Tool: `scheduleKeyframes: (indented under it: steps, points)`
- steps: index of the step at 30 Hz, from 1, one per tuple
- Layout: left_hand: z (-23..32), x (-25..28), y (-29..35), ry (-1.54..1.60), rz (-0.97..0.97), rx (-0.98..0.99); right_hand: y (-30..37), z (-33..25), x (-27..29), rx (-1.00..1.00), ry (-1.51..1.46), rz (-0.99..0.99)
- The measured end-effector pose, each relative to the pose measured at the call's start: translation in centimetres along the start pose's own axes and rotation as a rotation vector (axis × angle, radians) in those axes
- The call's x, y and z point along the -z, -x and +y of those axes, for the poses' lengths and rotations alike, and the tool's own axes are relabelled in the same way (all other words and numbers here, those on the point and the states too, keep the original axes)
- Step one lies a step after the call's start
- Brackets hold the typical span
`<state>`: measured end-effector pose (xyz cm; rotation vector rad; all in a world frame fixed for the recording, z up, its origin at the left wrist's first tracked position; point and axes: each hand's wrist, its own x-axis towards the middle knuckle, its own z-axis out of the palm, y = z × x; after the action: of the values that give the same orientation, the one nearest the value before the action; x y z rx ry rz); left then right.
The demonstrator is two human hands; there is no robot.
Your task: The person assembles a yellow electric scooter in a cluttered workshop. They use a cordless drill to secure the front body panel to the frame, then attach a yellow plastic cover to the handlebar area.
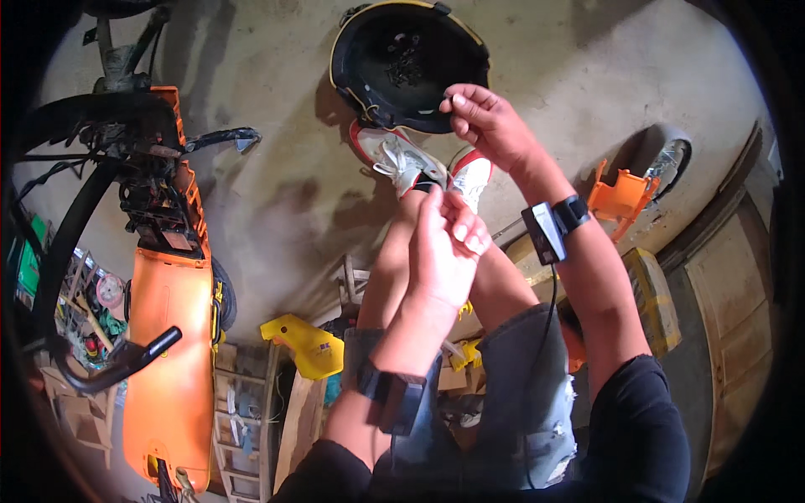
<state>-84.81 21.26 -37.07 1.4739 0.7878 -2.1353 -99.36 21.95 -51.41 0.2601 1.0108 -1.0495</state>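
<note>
My right hand hangs by the near-right rim of an upturned black helmet, thumb and forefinger tips together, other fingers curled — I cannot tell whether something small sits in that pinch. The helmet lies on the concrete floor just beyond my white-and-red shoes, with small dark pieces gathered inside. My left hand is above my legs, half closed, palm turned up — I cannot make out what it grips. An orange scooter stands to my left.
</note>
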Motion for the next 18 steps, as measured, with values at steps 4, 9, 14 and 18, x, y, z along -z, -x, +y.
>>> scheduleKeyframes:
  steps: [4,9,14,18]
  points:
    - [-1.9,0.3,1.2,0.067,-0.231,-0.047,7.9,-3.4,-4.6,-0.031,0.097,0.017]
    - [-3.8,2.5,9.3,0.012,-0.300,0.014,22.5,-10.0,-10.8,-0.129,0.305,-0.034]
    - [-2.7,0.9,22.1,-0.065,-0.495,0.077,34.7,-13.0,-16.6,-0.073,0.740,-0.012]
    - [-3.8,0.5,32.1,-0.174,-0.598,-0.050,41.9,-9.8,-25.4,0.083,1.160,-0.170]
